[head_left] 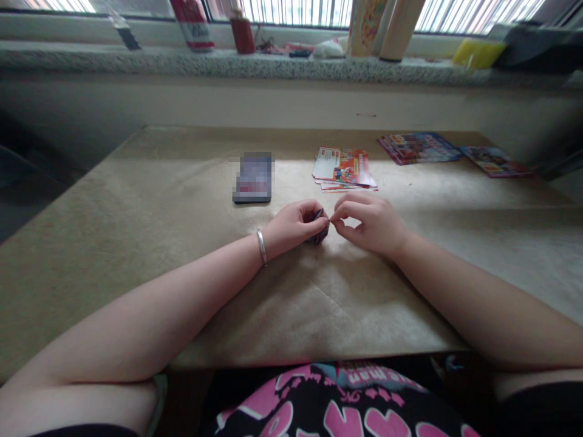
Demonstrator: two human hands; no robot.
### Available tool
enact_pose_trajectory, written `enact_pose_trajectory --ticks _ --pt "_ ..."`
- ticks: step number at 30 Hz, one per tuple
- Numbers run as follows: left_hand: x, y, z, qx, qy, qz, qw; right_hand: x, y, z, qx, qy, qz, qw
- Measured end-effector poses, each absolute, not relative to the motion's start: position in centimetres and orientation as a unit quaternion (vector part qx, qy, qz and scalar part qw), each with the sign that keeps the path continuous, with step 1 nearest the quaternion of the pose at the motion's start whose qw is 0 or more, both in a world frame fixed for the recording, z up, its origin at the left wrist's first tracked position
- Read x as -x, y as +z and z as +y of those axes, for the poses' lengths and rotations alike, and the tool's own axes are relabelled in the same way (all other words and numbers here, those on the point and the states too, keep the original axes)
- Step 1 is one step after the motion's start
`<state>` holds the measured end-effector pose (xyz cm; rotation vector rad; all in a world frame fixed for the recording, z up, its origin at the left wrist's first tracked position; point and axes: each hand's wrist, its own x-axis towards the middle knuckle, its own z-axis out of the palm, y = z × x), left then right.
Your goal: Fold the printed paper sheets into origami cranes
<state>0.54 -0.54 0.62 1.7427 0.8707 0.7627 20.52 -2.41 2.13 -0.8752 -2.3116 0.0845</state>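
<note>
There's the small dark patterned packet [320,235], mid-counter [113,243], clasped in the left hand's [291,227] fingers, the right hand's [376,224] pinched narrow at its edge! White-and-orange printed cards [344,167] lie just beyond, a dark rectangular stack [253,177] to their left, glossy purple-blue printed packets [421,147] toward the far right corner; forearms angle inward over the near edge.

The left hand [294,229] grips a packet [320,237], the right hand [372,223] at its right edge. Behind the grip on the table [255,303], a stack [254,177] lies left, cards [348,167] right, packs [421,147] farther right.
</note>
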Motion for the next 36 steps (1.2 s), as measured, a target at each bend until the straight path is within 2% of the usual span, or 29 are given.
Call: enact_pose_trajectory --ticks 18,21,24,28,36 --pt "-1.0 1.3 -1.0 -0.691 0.351 0.411 0.481 -20.0 2.0 -2.7 0.374 0.017 -0.866 0.331" --pt "-0.9 1.2 -0.9 -0.686 0.360 0.417 0.475 -19.7 2.0 -2.8 0.392 0.064 -0.844 0.360" --pt "-0.9 1.1 -0.8 -0.678 0.372 0.419 0.476 -19.3 2.0 -2.8 0.440 0.176 -0.789 0.391" --pt "-0.9 1.0 -0.8 -0.674 0.382 0.414 0.478 -18.8 1.6 -2.4 0.469 0.314 -0.735 0.377" --pt "-1.0 1.2 -0.9 -0.679 0.381 0.414 0.471 -18.5 1.5 -2.3 0.482 0.352 -0.695 0.401"
